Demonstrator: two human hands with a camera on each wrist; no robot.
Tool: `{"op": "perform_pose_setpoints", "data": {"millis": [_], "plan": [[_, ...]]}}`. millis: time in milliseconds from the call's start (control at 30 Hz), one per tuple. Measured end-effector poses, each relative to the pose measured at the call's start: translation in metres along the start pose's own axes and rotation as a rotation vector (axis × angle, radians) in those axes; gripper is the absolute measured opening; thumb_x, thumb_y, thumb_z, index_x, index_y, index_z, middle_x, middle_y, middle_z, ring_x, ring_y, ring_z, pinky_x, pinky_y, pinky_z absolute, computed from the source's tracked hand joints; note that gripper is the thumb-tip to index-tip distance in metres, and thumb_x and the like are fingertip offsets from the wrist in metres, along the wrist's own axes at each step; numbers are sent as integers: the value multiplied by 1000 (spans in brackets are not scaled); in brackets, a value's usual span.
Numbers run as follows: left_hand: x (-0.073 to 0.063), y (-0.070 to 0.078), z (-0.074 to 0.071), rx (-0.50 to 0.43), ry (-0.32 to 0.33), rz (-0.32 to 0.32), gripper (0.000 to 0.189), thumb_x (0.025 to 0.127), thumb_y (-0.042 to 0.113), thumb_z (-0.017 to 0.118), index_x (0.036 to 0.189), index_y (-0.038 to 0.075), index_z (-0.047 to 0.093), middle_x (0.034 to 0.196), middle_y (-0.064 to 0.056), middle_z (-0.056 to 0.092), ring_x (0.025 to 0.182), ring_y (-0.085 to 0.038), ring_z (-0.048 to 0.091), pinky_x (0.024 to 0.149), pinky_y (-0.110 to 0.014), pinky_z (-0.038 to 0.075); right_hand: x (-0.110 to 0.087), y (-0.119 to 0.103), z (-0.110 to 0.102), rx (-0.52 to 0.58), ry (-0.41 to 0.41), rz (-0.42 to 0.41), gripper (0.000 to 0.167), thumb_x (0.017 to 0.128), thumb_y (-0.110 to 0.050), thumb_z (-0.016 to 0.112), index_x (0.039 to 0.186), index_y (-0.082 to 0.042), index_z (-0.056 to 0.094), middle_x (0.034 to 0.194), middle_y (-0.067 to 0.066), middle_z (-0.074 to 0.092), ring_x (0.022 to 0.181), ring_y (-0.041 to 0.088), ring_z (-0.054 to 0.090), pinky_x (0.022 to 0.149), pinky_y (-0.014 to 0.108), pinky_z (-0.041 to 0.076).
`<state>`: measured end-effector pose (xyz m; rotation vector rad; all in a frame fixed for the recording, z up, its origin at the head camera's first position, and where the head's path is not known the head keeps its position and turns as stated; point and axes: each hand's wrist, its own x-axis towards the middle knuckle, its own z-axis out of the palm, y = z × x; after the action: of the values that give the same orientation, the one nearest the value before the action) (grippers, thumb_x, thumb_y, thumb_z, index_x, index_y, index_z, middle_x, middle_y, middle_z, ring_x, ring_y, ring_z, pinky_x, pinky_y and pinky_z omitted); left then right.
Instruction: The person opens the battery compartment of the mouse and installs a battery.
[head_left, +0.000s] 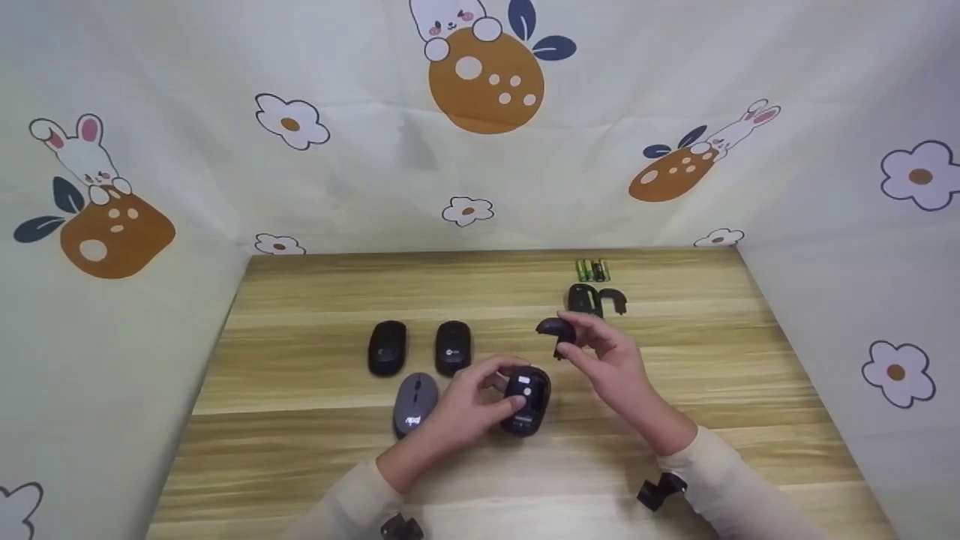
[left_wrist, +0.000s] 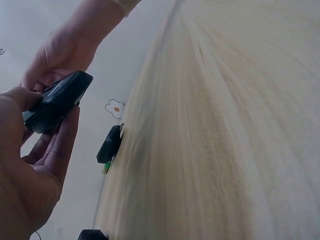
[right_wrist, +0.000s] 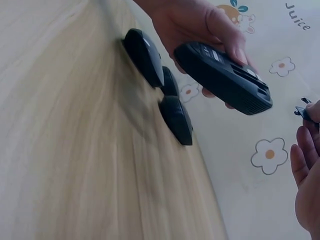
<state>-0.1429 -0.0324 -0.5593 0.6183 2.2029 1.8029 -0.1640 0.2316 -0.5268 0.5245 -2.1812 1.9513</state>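
Note:
My left hand (head_left: pixel 476 397) grips a black computer mouse (head_left: pixel 531 420), its underside turned up and the battery compartment uncovered. The thumb lies on the underside, and the right wrist view shows the mouse (right_wrist: pixel 220 75) held above the table. To the right and a little farther back, my right hand (head_left: pixel 611 360) pinches a curved black battery cover (head_left: pixel 556 328) between thumb and fingertips. The cover is apart from the mouse. Only a small part of the cover (right_wrist: pixel 303 113) shows in the right wrist view, at its right edge.
Two black mice (head_left: pixel 387 348) and a grey mouse (head_left: pixel 417 401) lie left of my hands. Behind my right hand are another opened black mouse (head_left: pixel 582 298), its loose cover (head_left: pixel 615 300) and several green batteries (head_left: pixel 592 271). Patterned cloth walls (head_left: pixel 360 187) border the wooden table (head_left: pixel 300 480).

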Motion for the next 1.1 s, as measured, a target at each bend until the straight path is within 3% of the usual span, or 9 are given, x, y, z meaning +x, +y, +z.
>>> {"op": "perform_pose_setpoints", "data": {"millis": [167, 467, 867, 1100], "plan": [[0, 1, 0, -6, -1, -13, 46, 97, 20, 84, 142, 27, 72, 124, 6, 73, 107, -20, 71, 108, -50, 57, 5, -2, -17, -34, -8, 25, 43, 96, 12, 78, 138, 2, 72, 96, 15, 76, 90, 20, 72, 85, 30, 62], [1, 2, 2, -27, 0, -24, 46, 97, 16, 85, 140, 23, 73, 123, 1, 74, 105, -21, 71, 105, -57, 58, 12, -2, -54, -191, -79, 77, 43, 96, 5, 81, 137, -6, 76, 97, 17, 75, 87, 21, 70, 78, 27, 60], [2, 2, 2, -12, -12, -9, 46, 97, 17, 85, 141, 20, 72, 126, -1, 74, 105, -22, 72, 104, -55, 59, 27, 5, -99, -286, -83, 114, 41, 96, 3, 82, 136, -2, 76, 95, 15, 74, 81, 17, 68, 71, 21, 60], [2, 4, 2, -18, -19, -6, 47, 96, 17, 85, 142, 19, 72, 128, -1, 74, 106, -22, 72, 105, -54, 59, 37, 16, -123, -321, -73, 144, 41, 98, 3, 81, 138, 0, 74, 98, 20, 75, 81, 13, 68, 70, 18, 58]]}}
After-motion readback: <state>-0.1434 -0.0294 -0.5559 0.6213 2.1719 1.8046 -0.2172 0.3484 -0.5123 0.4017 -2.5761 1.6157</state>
